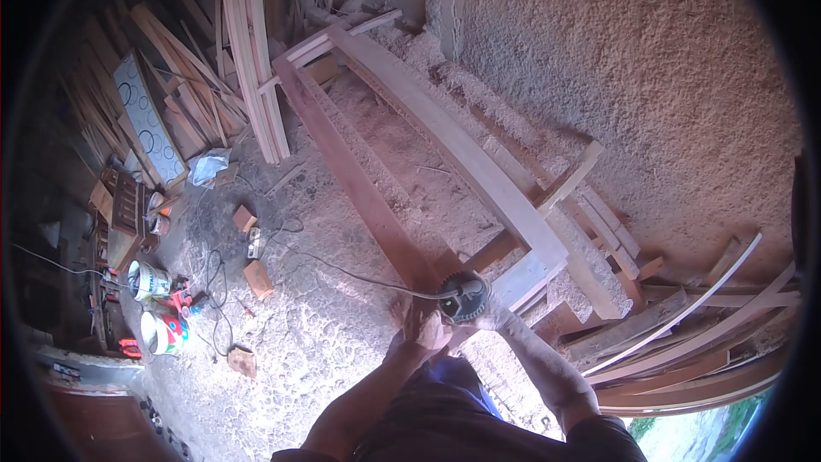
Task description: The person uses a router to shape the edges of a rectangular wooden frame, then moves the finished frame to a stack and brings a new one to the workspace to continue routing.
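A corded power tool (463, 295) with a round, dark, ribbed top sits at the near end of a long wooden frame (351, 175). My right hand (489, 315) is closed around the tool's right side. On the opposite side, my left hand (422, 330) is against the tool with its fingers bent; its exact grip is partly hidden. The tool's underside, where it meets the wood, is out of sight. A grey cord (359, 287) runs leftward from the tool's top. The frame has two long rails joined by short crosspieces.
Shavings (487, 111) heap along the rough wall (616, 60). Planks (254, 60) lean at the far left. Buckets (152, 281), a socket block (255, 244), wood blocks (257, 279) and looped cable stand or lie on the left floor. Curved wood strips (701, 351) pile up at right.
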Demonstrator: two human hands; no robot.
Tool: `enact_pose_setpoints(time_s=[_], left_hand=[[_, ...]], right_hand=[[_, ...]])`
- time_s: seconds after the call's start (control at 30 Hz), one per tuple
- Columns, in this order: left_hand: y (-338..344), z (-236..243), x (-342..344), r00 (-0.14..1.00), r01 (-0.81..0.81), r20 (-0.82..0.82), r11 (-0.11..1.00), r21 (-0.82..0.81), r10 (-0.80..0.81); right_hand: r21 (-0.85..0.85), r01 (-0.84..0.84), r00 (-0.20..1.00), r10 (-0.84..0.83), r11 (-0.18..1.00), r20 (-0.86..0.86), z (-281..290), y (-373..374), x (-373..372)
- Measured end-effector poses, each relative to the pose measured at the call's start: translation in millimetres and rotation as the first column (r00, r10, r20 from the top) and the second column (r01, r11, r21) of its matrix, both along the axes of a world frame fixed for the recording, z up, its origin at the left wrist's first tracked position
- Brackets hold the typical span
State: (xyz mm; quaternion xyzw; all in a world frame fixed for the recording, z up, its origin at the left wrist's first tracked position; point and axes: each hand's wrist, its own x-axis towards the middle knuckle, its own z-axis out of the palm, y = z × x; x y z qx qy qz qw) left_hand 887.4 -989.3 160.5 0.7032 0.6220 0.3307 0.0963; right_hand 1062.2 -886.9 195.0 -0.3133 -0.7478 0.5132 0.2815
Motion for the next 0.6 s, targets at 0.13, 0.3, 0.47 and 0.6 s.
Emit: enact_pose_setpoints(time_s=[0.13,0.3,0.47,0.6], left_hand=[[-4.6,3.7,10.4,0.999,0.030,0.021,0.980,0.199,-0.035],[-5.0,31.2,34.6,0.985,-0.069,0.163,0.993,0.095,0.053],[-16.0,40.3,53.3,0.954,-0.208,0.189,0.968,-0.142,0.233],[-22.5,36.0,44.3,0.955,-0.151,0.246,0.985,-0.086,0.168]], right_hand=[[-0.090,-0.035,0.995,0.026,0.995,-0.091,-2.5,-2.9,10.8],[0.001,-0.146,0.988,0.146,0.989,0.054,-21.6,12.2,17.8],[-0.061,-0.433,0.893,0.437,0.900,0.109,-9.8,40.4,16.2],[0.102,-0.355,0.928,0.337,0.929,0.157,-30.5,29.4,19.1]])
